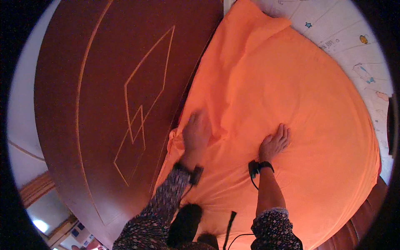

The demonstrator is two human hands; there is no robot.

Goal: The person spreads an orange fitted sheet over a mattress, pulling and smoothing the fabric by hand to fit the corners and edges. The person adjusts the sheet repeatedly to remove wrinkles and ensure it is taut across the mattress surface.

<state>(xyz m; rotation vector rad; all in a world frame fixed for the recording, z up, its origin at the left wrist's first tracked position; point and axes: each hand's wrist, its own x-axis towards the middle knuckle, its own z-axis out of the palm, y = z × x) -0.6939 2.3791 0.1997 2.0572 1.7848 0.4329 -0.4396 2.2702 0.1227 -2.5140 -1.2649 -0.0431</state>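
Note:
An orange bed sheet [312,125] covers the mattress beneath me. It lies fairly smooth on the right and bunches into folds along the left side. My left hand [197,131], blurred by motion, is over the bunched sheet edge beside a tall brown panel [103,93]; whether its fingers grip the cloth is unclear. Palm down on the smoother part of the sheet, my right hand [275,143] holds nothing, its fingers extended. Each wrist wears a black strap with a small device.
Tan lines form angular shapes on the brown panel. A white surface printed with cartoon figures [353,59] borders the sheet at upper right. Brown leather-like padding [353,225] shows at lower right. A black cord [230,225] hangs near my body, above my dark-clad knees [187,222].

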